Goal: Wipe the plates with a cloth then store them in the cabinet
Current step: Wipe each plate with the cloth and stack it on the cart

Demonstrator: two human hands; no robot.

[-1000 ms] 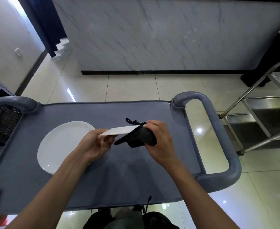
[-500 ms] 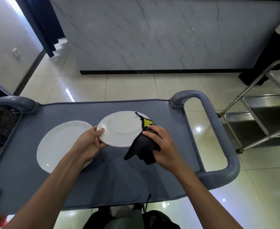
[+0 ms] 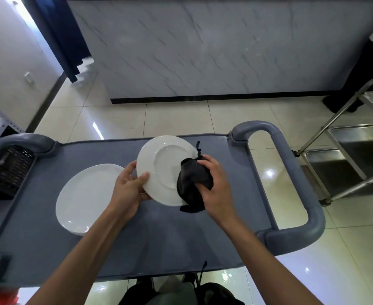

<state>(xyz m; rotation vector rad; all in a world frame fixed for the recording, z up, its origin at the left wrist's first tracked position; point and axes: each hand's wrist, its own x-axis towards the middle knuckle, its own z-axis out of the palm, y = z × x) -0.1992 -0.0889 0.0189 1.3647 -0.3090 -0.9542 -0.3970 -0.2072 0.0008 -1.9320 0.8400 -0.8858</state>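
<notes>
Item 1: my left hand (image 3: 130,188). It pinches the near-left rim of the held plate (image 3: 163,170), thumb on top of the rim, fingers curled beneath. The grip is narrow and holds the plate tilted above the cart top (image 3: 165,238), its far edge raised.

Item 2: my right hand (image 3: 216,190). Its fingers are curled round a bunched black cloth (image 3: 192,183) and press it against the right side of the held plate's face. A loose tail of the cloth hangs below the plate's near edge, and a thin loop or cord sticks up just beyond my knuckles.

Item 3: second plate (image 3: 86,197). White, lying flat on the cart top, left of my left hand and just beside my wrist; part of its right edge is hidden by that hand.

Item 4: cart, grey, with a looped handle (image 3: 299,179) to the right of my right hand.

Item 5: black slotted crate (image 3: 9,170), far to the left of both hands.

Item 6: steel rack (image 3: 357,150), well to the right on the tiled floor.
</notes>
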